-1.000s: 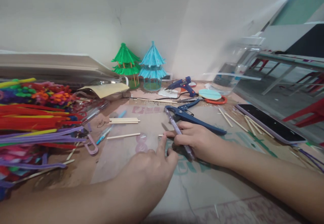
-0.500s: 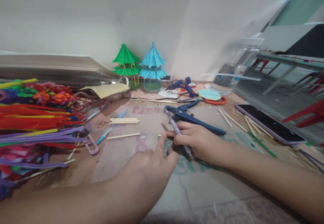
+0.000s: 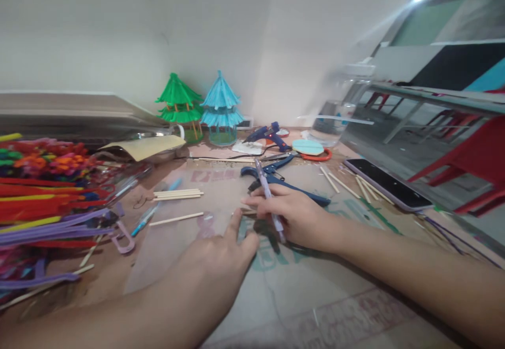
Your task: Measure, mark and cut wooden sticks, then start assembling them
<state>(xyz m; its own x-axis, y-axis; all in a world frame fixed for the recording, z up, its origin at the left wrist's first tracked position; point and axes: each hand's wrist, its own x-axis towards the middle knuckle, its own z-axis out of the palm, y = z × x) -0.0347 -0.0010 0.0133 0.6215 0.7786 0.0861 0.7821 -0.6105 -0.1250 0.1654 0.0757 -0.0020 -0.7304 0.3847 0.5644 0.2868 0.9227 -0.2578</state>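
My right hand [image 3: 294,212] is closed round a purple patterned pen [image 3: 268,196], which stands tilted with its upper end away from me. Under those fingers lies a short pale wooden stick [image 3: 248,213], partly hidden by the hand. My left hand [image 3: 215,259] has its index finger stretched out, the tip touching down at the stick's left end, and its thumb apart. Both hands rest over a translucent printed plastic sheet [image 3: 169,265]. Just beyond the right hand is a dark blue cutter [image 3: 303,191]. Another stick [image 3: 176,219] and several grouped sticks [image 3: 178,194] lie to the left.
Pipe cleaners [image 3: 43,196] pile up at left. A green pagoda model [image 3: 179,102] and a blue one [image 3: 221,110] stand by the wall. A glue gun [image 3: 268,134], orange-handled scissors [image 3: 321,155], a clear bottle [image 3: 341,107] and a phone [image 3: 389,183] lie further back and right.
The view has swung right, so everything sits further left. The right fingers have drawn slightly apart from the left index fingertip, showing more of the stick; the pen stays in the right hand.
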